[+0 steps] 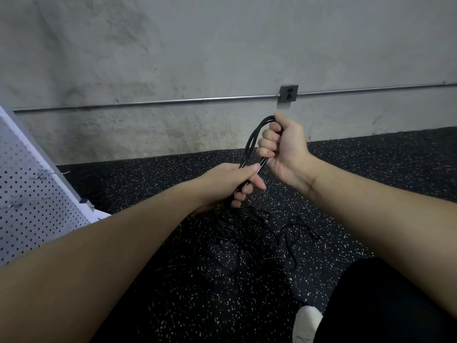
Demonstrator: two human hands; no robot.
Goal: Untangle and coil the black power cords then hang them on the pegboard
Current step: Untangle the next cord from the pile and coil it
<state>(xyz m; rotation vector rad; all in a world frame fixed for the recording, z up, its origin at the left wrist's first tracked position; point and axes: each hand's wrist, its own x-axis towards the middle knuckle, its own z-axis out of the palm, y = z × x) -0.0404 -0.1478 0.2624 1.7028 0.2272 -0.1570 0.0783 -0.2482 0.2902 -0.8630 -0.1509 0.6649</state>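
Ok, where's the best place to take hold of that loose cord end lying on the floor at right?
Pinch the loose cord end just behind its plug tip, coming straight down from above; it lies flat on the floor, apart from the tangled pile.
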